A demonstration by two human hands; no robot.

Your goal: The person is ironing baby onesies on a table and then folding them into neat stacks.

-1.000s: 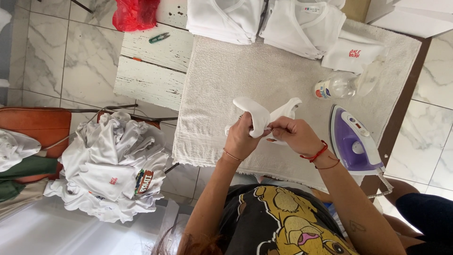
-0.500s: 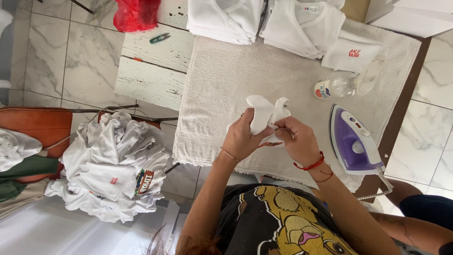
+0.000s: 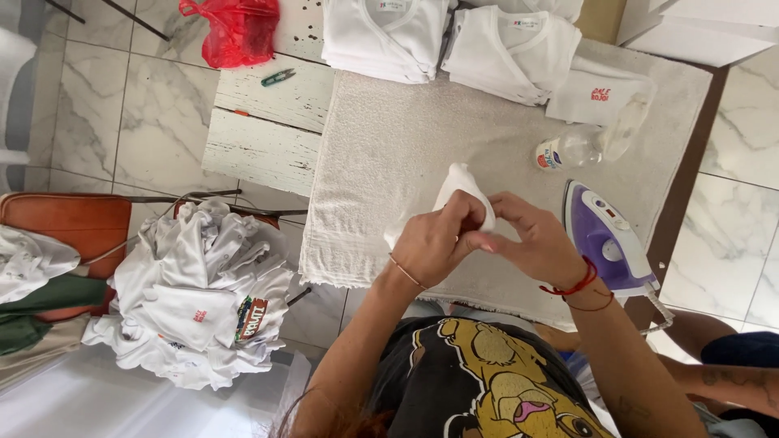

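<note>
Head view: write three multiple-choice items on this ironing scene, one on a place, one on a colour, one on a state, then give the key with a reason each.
1. Where does the iron stand?
A. On the towel-covered table, beside the right hand
B. On the floor tiles
C. On the pile of white clothes

2. What colour is the plastic bag at the top?
A. Blue
B. Red
C. Black

3. How is the small white garment held?
A. Lying flat, untouched
B. Hanging from one hand
C. Bunched up and gripped by both hands

Key:
1 A, the purple and white iron rests at the towel's edge next to the right hand.
2 B, the bag by the white wooden board is plainly red.
3 C, the left hand and the right hand both close on the bunched cloth above the towel.
</note>
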